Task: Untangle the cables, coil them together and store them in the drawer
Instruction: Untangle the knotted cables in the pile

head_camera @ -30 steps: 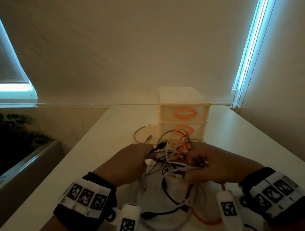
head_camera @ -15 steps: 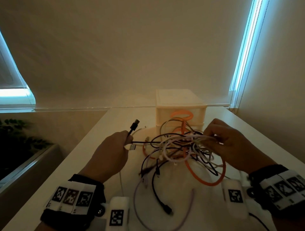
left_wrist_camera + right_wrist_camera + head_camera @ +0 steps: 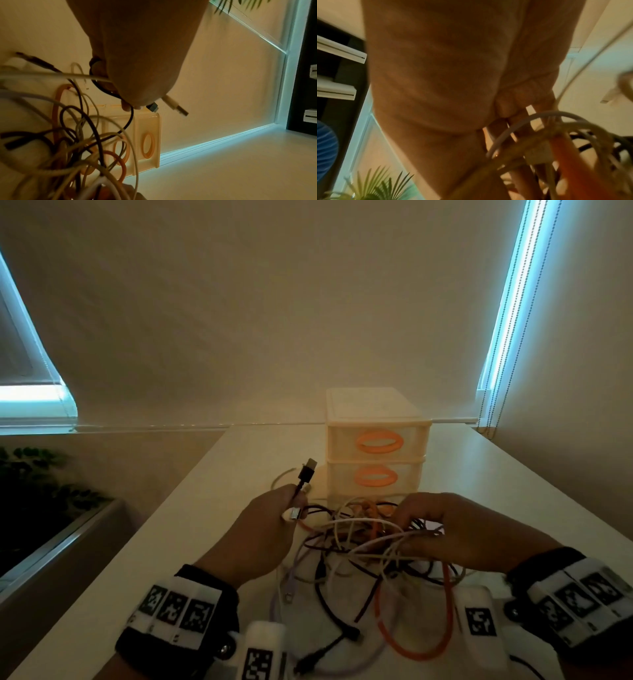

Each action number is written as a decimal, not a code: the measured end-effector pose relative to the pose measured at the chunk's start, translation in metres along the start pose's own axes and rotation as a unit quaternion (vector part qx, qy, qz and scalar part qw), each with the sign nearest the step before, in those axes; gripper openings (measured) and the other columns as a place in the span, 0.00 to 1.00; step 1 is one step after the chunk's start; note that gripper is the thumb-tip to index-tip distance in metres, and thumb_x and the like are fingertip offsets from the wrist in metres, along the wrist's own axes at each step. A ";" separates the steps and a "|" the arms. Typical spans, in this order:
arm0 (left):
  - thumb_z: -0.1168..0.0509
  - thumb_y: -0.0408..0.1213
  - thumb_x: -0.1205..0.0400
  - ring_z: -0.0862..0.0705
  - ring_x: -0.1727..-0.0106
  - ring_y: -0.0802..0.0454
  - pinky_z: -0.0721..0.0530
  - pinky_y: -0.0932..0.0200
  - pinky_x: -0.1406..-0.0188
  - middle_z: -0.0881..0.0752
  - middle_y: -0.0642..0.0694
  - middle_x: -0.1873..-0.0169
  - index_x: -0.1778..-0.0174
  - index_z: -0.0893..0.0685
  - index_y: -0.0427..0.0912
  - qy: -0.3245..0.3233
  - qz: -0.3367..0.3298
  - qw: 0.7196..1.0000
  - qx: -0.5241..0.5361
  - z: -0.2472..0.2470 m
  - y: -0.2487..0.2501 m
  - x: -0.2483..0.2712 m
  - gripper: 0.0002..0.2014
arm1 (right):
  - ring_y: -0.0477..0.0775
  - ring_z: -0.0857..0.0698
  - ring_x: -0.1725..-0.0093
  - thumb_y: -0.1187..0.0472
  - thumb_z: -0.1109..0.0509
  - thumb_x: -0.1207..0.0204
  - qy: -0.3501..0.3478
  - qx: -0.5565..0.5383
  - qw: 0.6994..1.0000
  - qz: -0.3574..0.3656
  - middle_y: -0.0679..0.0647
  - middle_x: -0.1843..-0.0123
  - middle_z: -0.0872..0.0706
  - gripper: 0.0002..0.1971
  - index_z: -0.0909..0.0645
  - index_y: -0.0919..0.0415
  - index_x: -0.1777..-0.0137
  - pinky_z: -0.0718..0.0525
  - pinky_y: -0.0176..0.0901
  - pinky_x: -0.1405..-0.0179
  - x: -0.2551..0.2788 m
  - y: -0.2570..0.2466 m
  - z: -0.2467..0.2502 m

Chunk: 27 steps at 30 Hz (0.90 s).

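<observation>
So far, you are early in the untangling. Your left hand pinches two plug ends together: a black USB plug that sticks up above your fingers, and a white USB plug just beside it. Your right hand is curled into the cable tangle, fingers closed around several strands. Between the two grips the cables are still knotted: white, black, pale purple and one orange cable loop over each other, with loose ends trailing toward you below your wrists. Nothing is coiled yet, by the look of it, and nothing is stored.

Just beyond your grips stands the drawer unit, cream plastic with orange oval handles. Both visible drawers are closed, so one still has to be opened.

Everything sits on a pale table that runs away from you to a plain wall. The room is dim and warm-toned. Cool blue light leaks around window blinds on both sides. A leafy plant sits low, off to the left of your left hand.
</observation>
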<state>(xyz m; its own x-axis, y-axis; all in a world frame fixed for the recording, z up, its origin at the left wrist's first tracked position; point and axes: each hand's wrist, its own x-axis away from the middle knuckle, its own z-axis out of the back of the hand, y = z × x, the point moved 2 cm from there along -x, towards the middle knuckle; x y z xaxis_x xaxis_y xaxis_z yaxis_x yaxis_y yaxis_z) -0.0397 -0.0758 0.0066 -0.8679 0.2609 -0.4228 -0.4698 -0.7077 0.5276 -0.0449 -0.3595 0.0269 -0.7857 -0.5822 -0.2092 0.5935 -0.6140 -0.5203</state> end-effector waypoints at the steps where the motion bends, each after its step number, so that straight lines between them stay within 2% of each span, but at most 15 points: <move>1: 0.43 0.30 0.10 0.22 0.64 0.62 0.26 0.70 0.64 0.22 0.53 0.68 0.57 0.21 0.44 0.000 -0.003 1.000 0.003 -0.001 -0.001 -0.001 0.11 | 0.45 0.14 0.45 0.50 0.21 0.24 -0.010 0.004 1.000 0.003 0.42 0.47 0.14 0.04 0.14 0.44 0.53 0.16 0.46 0.43 -0.002 -0.003 -0.004; 3: 0.42 0.29 0.10 0.23 0.63 0.55 0.26 0.67 0.63 0.21 0.53 0.67 0.58 0.22 0.46 0.004 0.011 1.000 -0.005 0.002 -0.007 -0.002 0.12 | 0.45 0.16 0.44 0.50 0.20 0.25 -0.034 -0.006 0.999 0.015 0.41 0.46 0.17 0.05 0.14 0.45 0.56 0.16 0.44 0.44 -0.003 -0.009 -0.008; 5: 0.43 0.27 0.11 0.23 0.61 0.51 0.29 0.63 0.65 0.20 0.49 0.62 0.57 0.24 0.45 0.023 0.042 0.998 -0.042 0.010 -0.016 -0.002 0.11 | 0.43 0.17 0.40 0.55 0.18 0.26 -0.054 -0.039 0.997 0.026 0.39 0.42 0.18 0.07 0.13 0.42 0.58 0.18 0.37 0.42 -0.001 -0.016 -0.008; 7: 0.43 0.28 0.12 0.21 0.56 0.44 0.30 0.56 0.61 0.19 0.45 0.57 0.55 0.24 0.44 0.046 0.084 0.992 -0.080 0.020 -0.026 -0.002 0.09 | 0.44 0.18 0.34 0.61 0.18 0.27 -0.050 -0.065 0.996 0.033 0.39 0.37 0.18 0.08 0.11 0.46 0.58 0.18 0.37 0.38 0.003 -0.016 -0.003; 9: 0.44 0.30 0.11 0.21 0.55 0.43 0.30 0.54 0.58 0.17 0.41 0.53 0.53 0.23 0.41 0.054 0.124 0.986 -0.095 0.027 -0.034 -0.003 0.07 | 0.47 0.18 0.31 0.68 0.19 0.29 -0.021 -0.082 0.996 0.032 0.42 0.35 0.17 0.08 0.10 0.53 0.57 0.18 0.41 0.35 0.008 -0.013 0.007; 12: 0.45 0.30 0.12 0.20 0.54 0.40 0.27 0.52 0.57 0.15 0.36 0.49 0.49 0.20 0.35 0.064 0.151 0.981 -0.106 0.030 -0.036 -0.003 0.08 | 0.45 0.17 0.32 0.77 0.22 0.30 0.022 -0.082 0.996 0.033 0.41 0.36 0.15 0.20 0.12 0.46 0.63 0.16 0.39 0.39 0.015 -0.010 0.022; 14: 0.43 0.30 0.12 0.18 0.48 0.38 0.26 0.53 0.54 0.14 0.35 0.45 0.44 0.18 0.35 0.078 0.165 0.977 -0.112 0.031 -0.034 -0.002 0.09 | 0.43 0.16 0.33 0.79 0.24 0.31 0.052 -0.075 0.995 0.038 0.40 0.37 0.14 0.22 0.13 0.47 0.64 0.17 0.35 0.41 0.016 -0.011 0.026; 16: 0.42 0.29 0.12 0.17 0.43 0.36 0.24 0.51 0.50 0.15 0.35 0.42 0.40 0.18 0.34 0.092 0.179 0.973 -0.112 0.033 -0.033 -0.001 0.10 | 0.42 0.15 0.35 0.80 0.26 0.30 0.095 -0.074 0.992 0.043 0.39 0.39 0.12 0.26 0.13 0.41 0.65 0.19 0.28 0.42 0.014 -0.009 0.026; 18: 0.42 0.28 0.12 0.17 0.43 0.36 0.24 0.52 0.53 0.15 0.40 0.46 0.42 0.18 0.36 0.090 0.178 0.974 -0.103 0.035 -0.032 0.000 0.09 | 0.43 0.12 0.43 0.78 0.26 0.28 0.162 -0.066 0.984 0.035 0.40 0.46 0.10 0.25 0.14 0.40 0.63 0.16 0.31 0.47 0.012 -0.003 0.026; 19: 0.43 0.29 0.12 0.17 0.48 0.38 0.26 0.56 0.59 0.16 0.45 0.53 0.46 0.18 0.39 0.079 0.175 0.977 -0.091 0.034 -0.031 0.000 0.08 | 0.45 0.11 0.48 0.75 0.26 0.26 0.200 -0.068 0.977 0.027 0.43 0.50 0.09 0.21 0.14 0.43 0.60 0.13 0.38 0.50 0.010 0.001 0.027; 21: 0.45 0.34 0.09 0.23 0.64 0.44 0.32 0.57 0.70 0.23 0.50 0.67 0.57 0.21 0.43 0.049 0.179 0.983 -0.003 0.030 -0.025 0.000 0.12 | 0.51 0.10 0.53 0.72 0.27 0.23 0.261 -0.111 0.959 0.005 0.49 0.53 0.10 0.11 0.17 0.54 0.49 0.09 0.51 0.53 0.010 0.010 0.028; 22: 0.45 0.38 0.08 0.28 0.69 0.48 0.34 0.55 0.71 0.25 0.48 0.72 0.60 0.22 0.43 0.036 0.186 0.980 0.067 0.027 -0.020 0.000 0.15 | 0.53 0.08 0.52 0.73 0.27 0.22 0.280 -0.141 0.950 -0.005 0.51 0.51 0.10 0.13 0.19 0.55 0.44 0.09 0.52 0.53 0.011 0.015 0.028; 24: 0.45 0.44 0.09 0.32 0.70 0.49 0.34 0.52 0.67 0.28 0.46 0.73 0.63 0.22 0.44 0.022 0.202 0.963 0.175 0.023 -0.012 0.000 0.17 | 0.52 0.08 0.49 0.78 0.28 0.23 0.306 -0.171 0.937 -0.013 0.50 0.45 0.12 0.23 0.23 0.50 0.39 0.09 0.50 0.50 0.012 0.020 0.026; 25: 0.44 0.44 0.09 0.33 0.68 0.47 0.35 0.50 0.64 0.28 0.45 0.72 0.63 0.22 0.44 0.026 0.206 0.954 0.216 0.022 -0.010 -0.001 0.18 | 0.50 0.09 0.48 0.79 0.29 0.24 0.317 -0.144 0.937 -0.005 0.48 0.43 0.14 0.25 0.23 0.47 0.40 0.08 0.47 0.50 0.012 0.018 0.025; 27: 0.43 0.42 0.08 0.33 0.66 0.46 0.34 0.48 0.61 0.27 0.42 0.69 0.62 0.20 0.42 0.061 0.210 0.922 0.318 0.025 -0.010 -0.002 0.17 | 0.48 0.13 0.51 0.82 0.30 0.27 0.331 -0.020 0.943 0.029 0.46 0.47 0.19 0.24 0.22 0.49 0.47 0.10 0.43 0.56 0.012 0.012 0.025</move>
<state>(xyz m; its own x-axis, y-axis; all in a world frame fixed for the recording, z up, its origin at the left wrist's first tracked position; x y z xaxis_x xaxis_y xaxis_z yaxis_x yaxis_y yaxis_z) -0.0367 -0.0528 0.0205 -0.9886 -0.0516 -0.1412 -0.1290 -0.1908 0.9731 -0.0426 -0.3869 0.0394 -0.6969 -0.1466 -0.7020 0.6425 -0.5625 -0.5204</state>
